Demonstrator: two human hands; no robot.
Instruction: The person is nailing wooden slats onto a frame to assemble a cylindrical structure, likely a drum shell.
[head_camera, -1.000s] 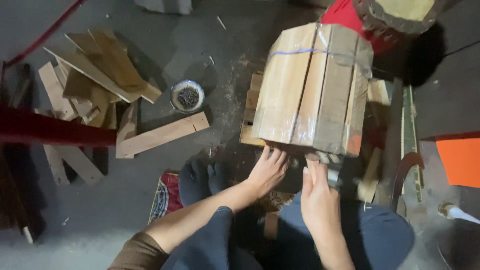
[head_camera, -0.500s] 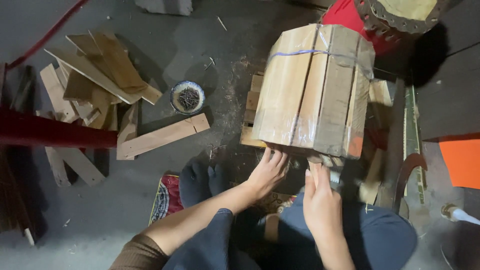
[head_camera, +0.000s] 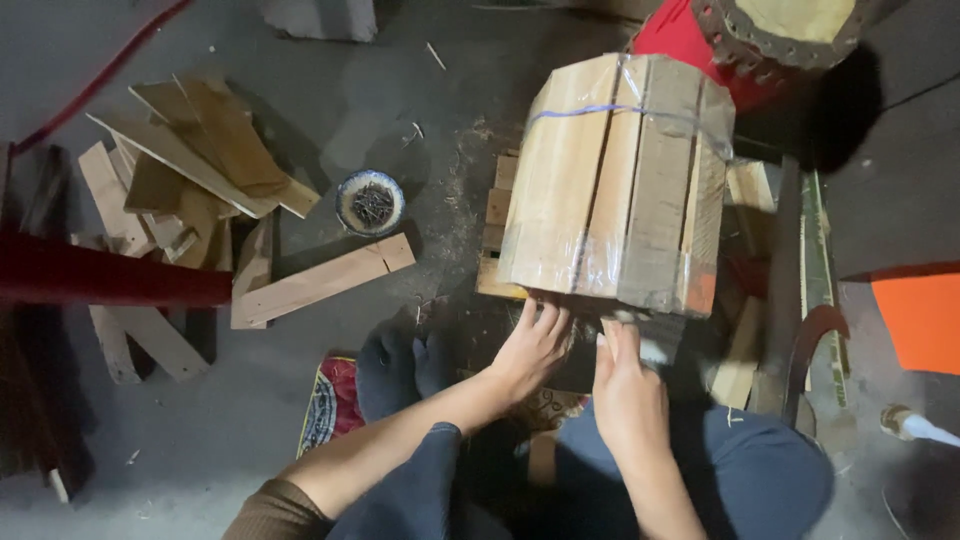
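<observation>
Seated on a dusty grey concrete floor (head_camera: 330, 470), you lean over a barrel-shaped bundle of wooden staves (head_camera: 615, 180) wrapped in clear film, standing just in front of your knees. Its lower rim hides your fingertips. A heap of offcut planks (head_camera: 190, 190) lies well to the left, beside a long red bar (head_camera: 110, 280) cut off by the frame edge. Your left hand (head_camera: 532, 348) presses flat, fingers spread, against the bundle's bottom edge. Your right hand (head_camera: 625, 385) is closed around a small grey object too dark to identify. A small bowl of nails (head_camera: 370, 203) sits between planks and bundle.
</observation>
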